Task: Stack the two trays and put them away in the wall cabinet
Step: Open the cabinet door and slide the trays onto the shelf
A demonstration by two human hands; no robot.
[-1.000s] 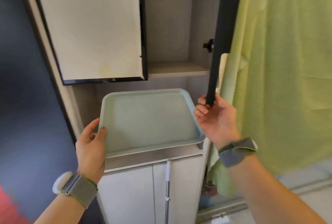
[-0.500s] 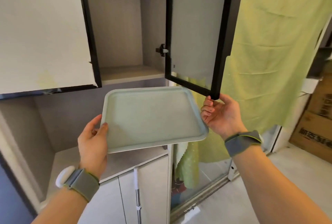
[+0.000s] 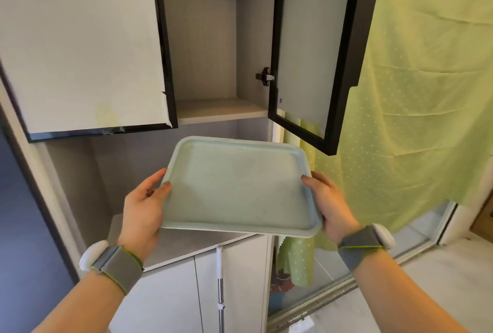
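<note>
1. Stacking looks done: the pale green trays (image 3: 237, 186) ride as one, though only a sliver of white edge underneath hints at the second.
2. Left hand (image 3: 142, 208) clamps the left rim, right hand (image 3: 329, 203) the right, thumbs on top.
3. Wall cabinet (image 3: 213, 108) gapes open above, right door (image 3: 314, 47) swung wide, shelf bare.
4. Left to do: lift and slide them in.

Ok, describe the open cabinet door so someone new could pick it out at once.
Start at the wall cabinet above the grey counter; its right compartment stands open and bare. The open door hangs from that compartment's right side, swung out toward the green curtain, above the trays. Unlike the shut white door to the left, it has a frosted panel in a black frame.
</note>
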